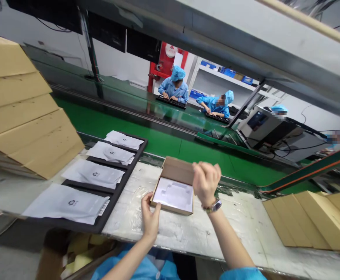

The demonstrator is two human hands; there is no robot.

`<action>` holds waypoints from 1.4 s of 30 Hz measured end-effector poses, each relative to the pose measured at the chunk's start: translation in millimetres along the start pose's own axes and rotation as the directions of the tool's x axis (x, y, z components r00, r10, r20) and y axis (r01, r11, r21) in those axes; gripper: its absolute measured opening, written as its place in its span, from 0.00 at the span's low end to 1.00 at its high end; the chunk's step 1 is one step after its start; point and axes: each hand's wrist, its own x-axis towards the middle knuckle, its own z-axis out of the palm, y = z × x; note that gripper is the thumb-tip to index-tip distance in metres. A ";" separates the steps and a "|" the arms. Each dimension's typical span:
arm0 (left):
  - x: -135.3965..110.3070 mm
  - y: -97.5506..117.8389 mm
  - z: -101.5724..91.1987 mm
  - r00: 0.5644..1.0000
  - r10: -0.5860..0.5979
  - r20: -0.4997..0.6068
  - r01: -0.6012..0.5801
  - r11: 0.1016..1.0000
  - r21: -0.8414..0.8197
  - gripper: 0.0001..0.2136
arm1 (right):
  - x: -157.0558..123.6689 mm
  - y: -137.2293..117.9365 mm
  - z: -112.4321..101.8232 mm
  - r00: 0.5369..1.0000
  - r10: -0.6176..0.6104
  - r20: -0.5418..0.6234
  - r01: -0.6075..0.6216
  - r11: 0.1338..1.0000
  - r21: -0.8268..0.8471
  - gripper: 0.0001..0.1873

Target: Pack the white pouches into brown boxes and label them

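Note:
In the middle of the bench, a small cardboard box [178, 170] stands with its lid raised at the back. Inside it lies a white insert [170, 199] with a shaped recess. My left hand [150, 217] grips the box's near left corner, thumb at the front wall and fingers along the left side. At the box's right side, in front of the lid's edge, my right hand [207, 182] is raised with fingers curled. What those fingers hold, if anything, is hidden. To the left, a black tray [125, 179] carries several pale printed pouches [94, 174], one per compartment.
Stacked cardboard boxes [21, 105] rise at far left; more boxes [312, 219] lie at right. Behind the bench runs a green conveyor belt [170, 146]. Co-workers in blue [174, 90] sit beyond it. A metal shelf [216, 31] hangs overhead. Foam pieces [82, 260] fill a carton below.

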 end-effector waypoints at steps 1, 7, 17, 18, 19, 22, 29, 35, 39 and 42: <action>1.2 1.2 -2.5 1.000 0.013 0.011 -0.013 1.000 0.007 0.19 | -13.7 -8.0 6.8 0.992 -0.069 0.106 0.061 0.995 0.073 0.17; 27.2 26.2 -14.8 0.898 0.231 0.374 -0.361 0.874 0.326 0.14 | -80.6 -29.3 29.1 0.897 -0.142 0.419 0.028 0.963 0.267 0.15; 99.6 42.5 -4.3 0.812 0.232 0.536 -0.360 0.921 0.148 0.21 | -87.1 1.5 36.3 0.916 0.097 0.388 -0.311 0.784 0.537 0.11; 101.4 41.9 -5.3 0.812 0.230 0.536 -0.355 0.924 0.142 0.21 | -87.7 5.0 32.0 0.923 0.150 0.355 -0.337 0.764 0.551 0.12; 102.3 41.6 -6.3 0.812 0.227 0.538 -0.348 0.928 0.134 0.21 | -88.3 8.9 27.6 0.924 0.200 0.326 -0.360 0.743 0.564 0.12; 103.2 42.9 -7.4 0.812 0.219 0.540 -0.330 0.937 0.117 0.21 | -89.2 19.6 17.3 0.914 0.297 0.277 -0.406 0.691 0.598 0.11; 100.2 46.2 -6.5 0.829 0.235 0.507 -0.350 0.926 0.142 0.19 | -87.2 21.8 10.9 0.900 0.350 0.259 -0.431 0.627 0.649 0.09; 70.1 52.3 -24.4 0.818 0.236 0.524 -0.567 0.480 0.669 0.13 | -84.6 18.2 10.0 0.896 0.366 0.252 -0.433 0.589 0.683 0.09; 60.9 60.8 -12.8 0.738 0.114 0.665 -0.655 0.356 0.666 0.13 | -83.7 17.0 11.3 0.890 0.381 0.249 -0.438 0.568 0.697 0.08; 65.1 65.2 6.3 0.728 0.035 0.684 -0.662 0.297 0.689 0.12 | -82.9 16.0 11.8 0.887 0.394 0.242 -0.440 0.556 0.705 0.08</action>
